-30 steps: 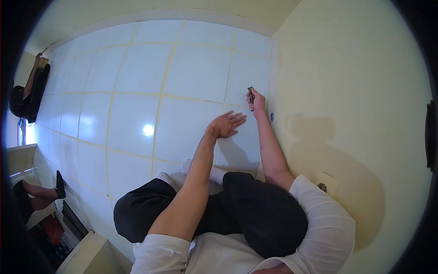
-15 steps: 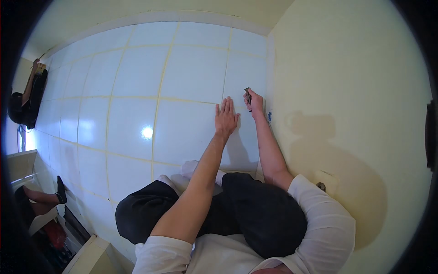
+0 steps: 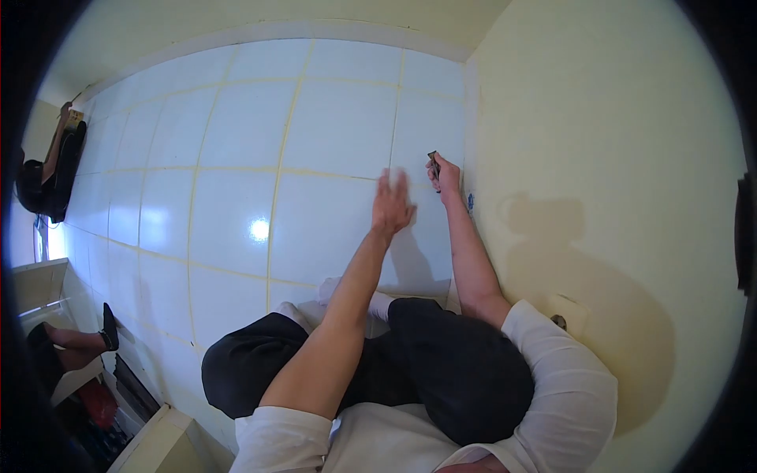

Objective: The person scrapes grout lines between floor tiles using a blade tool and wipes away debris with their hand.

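Observation:
My left hand (image 3: 392, 203) is over the white floor tiles (image 3: 331, 217), its fingers stretched out and smeared by motion. Beside a grout line (image 3: 393, 130) its fingertips hover or touch; I cannot tell which. To the right, my right hand (image 3: 447, 175) is closed around a short, dark, narrow tool (image 3: 433, 162) whose exact kind does not show. The tool's upper end sticks out past the fingers, just above the tile near the wall, and the rest is hidden in the grip.
A cream wall (image 3: 552, 142) rises close along my right arm, and another (image 3: 260, 17) bounds the far side. Yellowish grout lines (image 3: 276, 189) cross the floor. At left are another person's foot (image 3: 110, 327), a dark object (image 3: 69, 169) by a bent arm, and a pale box-like edge (image 3: 150, 441).
My left hand's fingers have shifted and separated, now blurred, where they lay flatter and sharper before. My right hand keeps hold of the dark tool in nearly the same spot.

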Demonstrator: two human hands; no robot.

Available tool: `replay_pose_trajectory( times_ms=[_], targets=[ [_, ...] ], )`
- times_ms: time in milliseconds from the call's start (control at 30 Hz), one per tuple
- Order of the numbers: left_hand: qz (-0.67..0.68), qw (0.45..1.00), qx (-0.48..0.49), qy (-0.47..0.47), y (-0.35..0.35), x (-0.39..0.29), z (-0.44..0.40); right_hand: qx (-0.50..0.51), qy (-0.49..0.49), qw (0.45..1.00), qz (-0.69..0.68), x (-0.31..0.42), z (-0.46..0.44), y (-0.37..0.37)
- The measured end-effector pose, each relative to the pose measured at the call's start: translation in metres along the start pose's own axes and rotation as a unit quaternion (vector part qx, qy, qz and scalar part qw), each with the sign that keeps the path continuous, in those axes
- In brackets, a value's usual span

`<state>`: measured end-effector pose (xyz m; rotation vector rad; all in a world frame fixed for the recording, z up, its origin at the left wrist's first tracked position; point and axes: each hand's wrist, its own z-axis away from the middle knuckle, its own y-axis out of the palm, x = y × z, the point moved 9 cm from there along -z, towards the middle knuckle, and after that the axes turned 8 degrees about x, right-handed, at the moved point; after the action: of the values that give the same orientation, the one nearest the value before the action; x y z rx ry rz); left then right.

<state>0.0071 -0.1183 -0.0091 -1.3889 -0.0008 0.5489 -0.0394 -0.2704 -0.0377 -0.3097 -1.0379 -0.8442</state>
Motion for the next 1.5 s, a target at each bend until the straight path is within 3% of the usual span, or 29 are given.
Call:
replay_pose_trajectory(
  times_ms=[67, 167, 267, 300, 400, 467, 533, 567, 600, 667, 700, 767, 800, 833, 900, 967, 1033, 1067, 1133, 1200, 1267, 1300, 1400, 1433, 1500],
  targets=[
    [-0.026, 0.940, 0.132, 0.315, 0.030, -0.040, 0.018, -0.010, -0.011, 1.000, -0.007, -0.001, 0.000, -0.006],
    [0.014, 0.996, 0.060, 0.069, 0.004, -0.025, 0.003, -0.013, -0.019, 1.000, -0.010, 0.004, 0.000, -0.006],
    [-0.114, 0.985, 0.015, -0.125, -0.020, -0.013, 0.010, -0.020, -0.044, 0.999, 0.002, 0.014, -0.006, -0.009],
    [-0.081, 0.989, 0.108, 0.068, 0.015, -0.030, 0.006, -0.023, -0.051, 0.998, 0.008, 0.009, -0.003, -0.011],
    [-0.034, 0.923, 0.159, 0.349, 0.063, -0.067, 0.023, -0.017, -0.062, 0.998, 0.001, 0.014, -0.001, -0.008],
    [-0.016, 0.996, 0.086, 0.030, 0.033, -0.037, 0.013, -0.015, -0.078, 0.997, 0.010, 0.014, -0.005, -0.007],
    [-0.037, 0.965, -0.039, -0.256, 0.020, -0.006, 0.029, -0.014, -0.096, 0.995, 0.014, 0.015, -0.007, -0.009],
    [-0.058, 0.987, 0.023, -0.148, 0.035, -0.016, 0.028, -0.013, -0.105, 0.994, 0.011, 0.015, -0.008, -0.009],
    [-0.029, 0.997, 0.065, 0.016, 0.060, -0.036, 0.025, -0.009, -0.113, 0.993, 0.010, 0.013, -0.007, -0.007],
    [0.030, 0.933, 0.133, 0.333, 0.100, -0.067, 0.033, -0.002, -0.105, 0.994, 0.008, 0.013, -0.005, -0.004],
    [-0.014, 0.953, 0.148, 0.263, 0.080, -0.066, 0.031, -0.002, -0.102, 0.995, 0.004, 0.013, -0.004, -0.003],
    [0.010, 0.999, 0.013, -0.042, 0.046, -0.036, 0.018, -0.013, -0.086, 0.996, 0.013, 0.014, 0.001, 0.000],
    [0.024, 0.979, -0.056, -0.194, 0.030, -0.017, 0.025, -0.020, -0.077, 0.997, 0.018, 0.013, 0.002, -0.002],
    [-0.027, 0.985, 0.009, -0.170, 0.020, -0.026, 0.025, -0.018, -0.081, 0.996, 0.016, 0.014, 0.001, -0.003],
    [-0.040, 0.993, 0.107, 0.026, 0.037, -0.052, 0.017, -0.009, -0.082, 0.996, 0.015, 0.012, 0.002, -0.002],
    [-0.056, 0.956, 0.189, 0.218, 0.057, -0.072, 0.017, -0.005, -0.080, 0.997, 0.020, 0.012, 0.001, -0.001],
    [-0.037, 0.999, 0.033, -0.014, 0.032, -0.045, 0.012, -0.005, -0.079, 0.997, 0.024, 0.015, 0.001, 0.000],
    [-0.025, 0.990, -0.047, -0.130, 0.020, -0.030, 0.018, -0.005, -0.077, 0.997, 0.028, 0.016, 0.000, 0.000],
    [-0.051, 0.990, 0.099, 0.087, 0.036, -0.057, 0.021, -0.009, -0.068, 0.997, 0.034, 0.009, 0.006, -0.005],
    [-0.034, 0.926, 0.202, 0.317, 0.052, -0.074, 0.031, -0.006, -0.070, 0.997, 0.036, 0.014, 0.004, -0.001],
    [-0.004, 0.998, 0.043, 0.055, 0.027, -0.028, 0.011, -0.003, -0.058, 0.997, 0.049, 0.017, 0.006, 0.001],
    [0.013, 0.996, -0.040, -0.080, 0.012, -0.005, 0.012, -0.001, -0.052, 0.997, 0.057, 0.017, 0.004, -0.002],
    [-0.043, 0.999, 0.032, 0.011, 0.013, -0.012, 0.003, -0.014, -0.074, 0.988, 0.134, 0.019, -0.002, -0.006],
    [-0.040, 0.976, 0.150, 0.155, 0.026, -0.029, 0.003, -0.018, -0.078, 0.986, 0.144, 0.019, -0.004, -0.007],
    [-0.017, 0.959, 0.186, 0.214, 0.023, -0.031, 0.009, -0.030, -0.088, 0.982, 0.163, 0.018, -0.008, -0.011]
  ],
)
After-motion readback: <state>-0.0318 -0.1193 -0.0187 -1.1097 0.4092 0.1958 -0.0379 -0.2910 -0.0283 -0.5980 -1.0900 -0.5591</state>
